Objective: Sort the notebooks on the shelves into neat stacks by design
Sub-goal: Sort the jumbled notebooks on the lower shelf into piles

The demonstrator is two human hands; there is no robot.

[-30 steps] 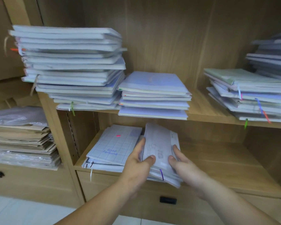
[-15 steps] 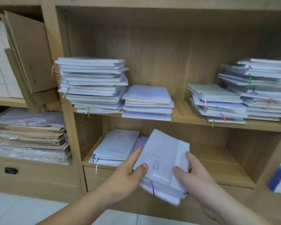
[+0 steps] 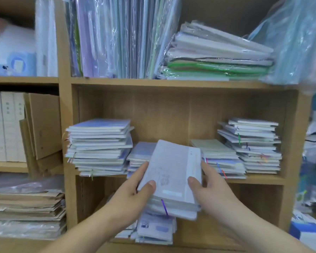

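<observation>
Holding a bundle of pale notebooks (image 3: 171, 178) up in front of the middle shelf (image 3: 259, 178), I have my left hand (image 3: 133, 194) and right hand (image 3: 212, 190) on its two long sides. Both thumbs are curled over the top cover and the fingers (image 3: 208, 169) are wrapped round the edges, so both grips are closed on it. My worry is the underside. The lower notebooks look fanned out past the near edge, with a purple ribbon (image 3: 165, 207) dangling, and I judge that easing either thumb could let them slide onto the pile (image 3: 155, 229) on the lower shelf at six o'clock. At ten o'clock the tall stack (image 3: 98, 147) is staggered and overhangs the shelf lip, so a brush from my left wrist could tip it. The short lilac stack (image 3: 140, 156) at twelve o'clock sits partly hidden behind the bundle. The cover print is too blurred to read, so I could match the wrong design.
</observation>
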